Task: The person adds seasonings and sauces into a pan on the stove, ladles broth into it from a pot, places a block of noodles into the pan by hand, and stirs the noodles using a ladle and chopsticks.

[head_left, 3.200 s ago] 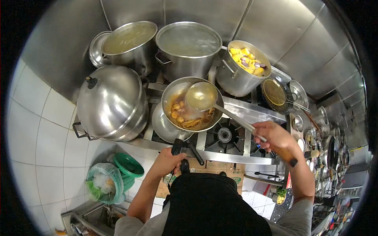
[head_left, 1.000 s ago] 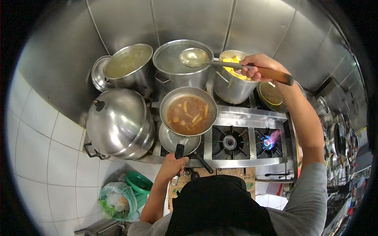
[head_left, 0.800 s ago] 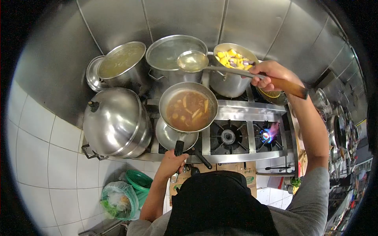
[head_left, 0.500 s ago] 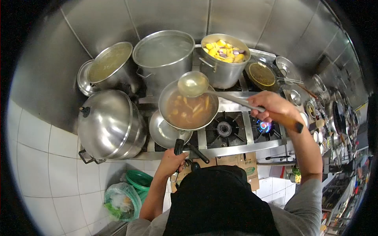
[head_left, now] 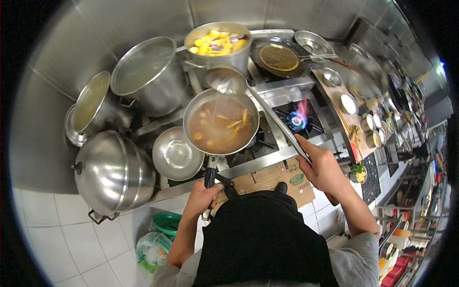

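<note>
My left hand (head_left: 201, 198) is closed around the black handle of a frying pan (head_left: 256, 107). Brown broth (head_left: 215, 129) with yellowish strips and chunks fills much of this pan. In my right hand (head_left: 325, 174) is a long metal ladle (head_left: 277, 119) with a wooden handle end. Its bowl (head_left: 226, 81) hangs tilted over the pan's far rim, with a faint pale streak below it; how much liquid is left inside is unclear. An unused-looking second pan (head_left: 178, 154) sits lower left of the first, on the stove.
A lit burner (head_left: 297, 120) flames at right. Behind stand a pot of yellow and purple chunks (head_left: 217, 43), a tall stockpot (head_left: 148, 71) and another pot (head_left: 93, 103). A domed lidded pot (head_left: 112, 172) is at left. Bowls (head_left: 349, 103) line the right-hand counter.
My right hand has come lower and closer to my body, and the ladle's bowl has tipped. The camera view has turned right. My left hand still grips the pan's handle.
</note>
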Available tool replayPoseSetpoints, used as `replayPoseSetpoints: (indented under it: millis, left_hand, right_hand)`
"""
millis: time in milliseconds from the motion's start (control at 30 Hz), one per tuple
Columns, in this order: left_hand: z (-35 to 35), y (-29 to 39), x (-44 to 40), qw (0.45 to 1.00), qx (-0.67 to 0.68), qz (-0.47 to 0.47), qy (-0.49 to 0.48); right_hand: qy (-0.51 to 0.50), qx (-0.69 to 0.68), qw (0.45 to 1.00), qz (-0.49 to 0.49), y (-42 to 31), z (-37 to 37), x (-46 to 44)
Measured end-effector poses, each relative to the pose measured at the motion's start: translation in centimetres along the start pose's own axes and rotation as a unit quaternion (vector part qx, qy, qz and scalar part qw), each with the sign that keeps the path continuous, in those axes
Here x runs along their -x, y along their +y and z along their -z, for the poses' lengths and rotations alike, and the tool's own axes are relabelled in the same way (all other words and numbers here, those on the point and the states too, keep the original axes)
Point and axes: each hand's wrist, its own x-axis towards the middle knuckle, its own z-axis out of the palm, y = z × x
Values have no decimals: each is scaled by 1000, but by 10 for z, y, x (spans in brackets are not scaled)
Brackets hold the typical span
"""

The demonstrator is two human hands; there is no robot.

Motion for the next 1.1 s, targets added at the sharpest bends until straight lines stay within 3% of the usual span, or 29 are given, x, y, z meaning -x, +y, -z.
replayPoseSetpoints:
  millis: [133, 233, 300, 500, 733, 767, 1100]
  left_hand:
    - [-41, -15, -14, 1000, -14, 15, -3]
    - [-83, -34, -33, 1000, -16, 21, -6]
    - [-113, -52, -50, 999, -13, 14, -27]
    - [-218, -91, -102, 999, 1, -28, -44]
    - [-306, -137, -178, 997, 22, -35, -69]
    - [-314, -142, -191, 997, 19, -28, -72]
    - [-351, -155, -261, 993, -70, -12, -94]
  right_hand:
    - [42, -24, 997, -67, 20, 15, 48]
    - [77, -74, 990, -95, 80, -18, 85]
    - [45, -107, 982, -150, 121, -47, 111]
    - [1, -137, 972, -190, 217, -71, 175]
    - [-19, -114, 966, -230, 292, -30, 223]
    - [24, -104, 976, -191, 296, -25, 226]
    - [80, -65, 969, -223, 318, 36, 207]
